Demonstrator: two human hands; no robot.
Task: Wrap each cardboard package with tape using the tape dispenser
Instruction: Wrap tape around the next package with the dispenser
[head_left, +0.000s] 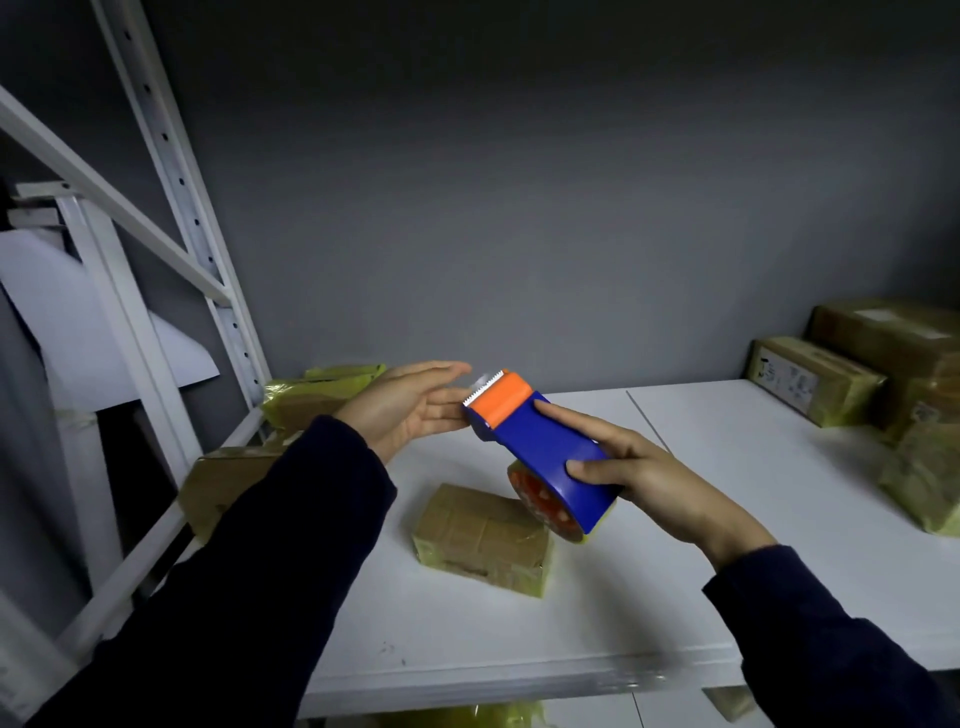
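Glossy plastic tape dispenser (540, 447), tape-slick cardboard package (480, 540), seemingly matt painted-metal shelf (727, 545)

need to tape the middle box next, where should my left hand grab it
Grip the box across its width near the left end, left hand from above: it lies flat on the shelf, and the tape dispenser in the right hand hangs over its right end.

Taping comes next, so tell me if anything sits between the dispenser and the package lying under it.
Nothing visible does. The right hand grips the tape dispenser above the package on the shelf, with nothing lying between them. The left hand, open, is up at the cutter end, clear of that path.
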